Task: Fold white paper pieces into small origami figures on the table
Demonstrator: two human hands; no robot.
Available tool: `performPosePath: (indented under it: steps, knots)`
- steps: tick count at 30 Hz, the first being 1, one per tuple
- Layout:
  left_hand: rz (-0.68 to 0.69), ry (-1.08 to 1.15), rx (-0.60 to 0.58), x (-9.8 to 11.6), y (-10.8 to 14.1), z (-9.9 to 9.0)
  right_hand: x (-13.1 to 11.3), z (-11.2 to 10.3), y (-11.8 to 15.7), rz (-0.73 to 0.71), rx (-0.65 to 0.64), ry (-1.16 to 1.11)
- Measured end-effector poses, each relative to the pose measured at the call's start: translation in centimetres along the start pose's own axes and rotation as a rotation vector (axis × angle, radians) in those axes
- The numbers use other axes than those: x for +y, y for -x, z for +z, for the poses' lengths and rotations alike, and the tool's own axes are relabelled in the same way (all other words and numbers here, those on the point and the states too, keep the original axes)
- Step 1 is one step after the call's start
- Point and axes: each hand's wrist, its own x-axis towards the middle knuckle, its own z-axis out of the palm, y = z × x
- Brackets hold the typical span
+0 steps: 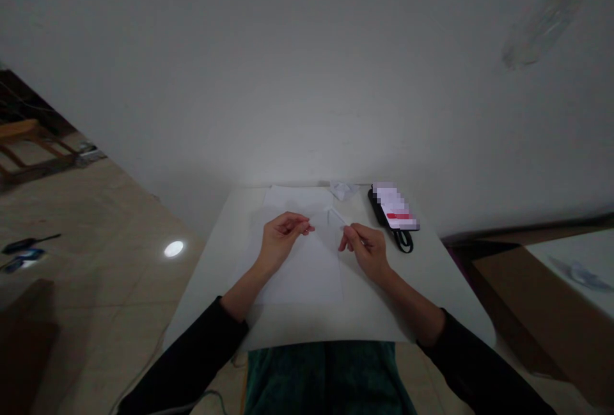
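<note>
Observing from head height, looking forward and down, at a person's two bare hands over a white rectangular counter; dark long sleeves cover both forearms.

Left hand: raised just above a large white paper sheet, with thumb and fingertips drawn into a narrow pinch. Anything thin between them would be too small to tell.

Right hand: over the sheet's right edge, fingers closed in a pinch on a narrow white paper strip. The strip slants up and left from the fingers, its pointed end toward the far part of the sheet. The two hands stand near each other, not touching.

The sheet lies lengthwise mid-counter, reaching the far edge. Beyond it, at that edge, sits a crumpled white paper scrap. Toward the far right corner lies a black oblong device with a pixelated label, a looped black cable just beside it.

Below the near edge: dark green fabric. Around the counter: beige tile floor to the left, with a small black-handled tool and a wooden chair frame farther off; a brown cardboard box to the right; a white wall ahead.
</note>
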Motion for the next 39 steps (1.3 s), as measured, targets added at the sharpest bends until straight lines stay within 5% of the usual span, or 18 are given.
performPosePath:
  steps: [12,39]
  knots:
    - [-0.123,0.096,0.035,-0.11,0.1,0.2,0.0,0.11,0.16,0.035,0.01,-0.031]
    - [0.001,-0.071,0.115,0.1,0.17,0.39,0.36,0.58,-0.06,0.212,0.014,-0.212]
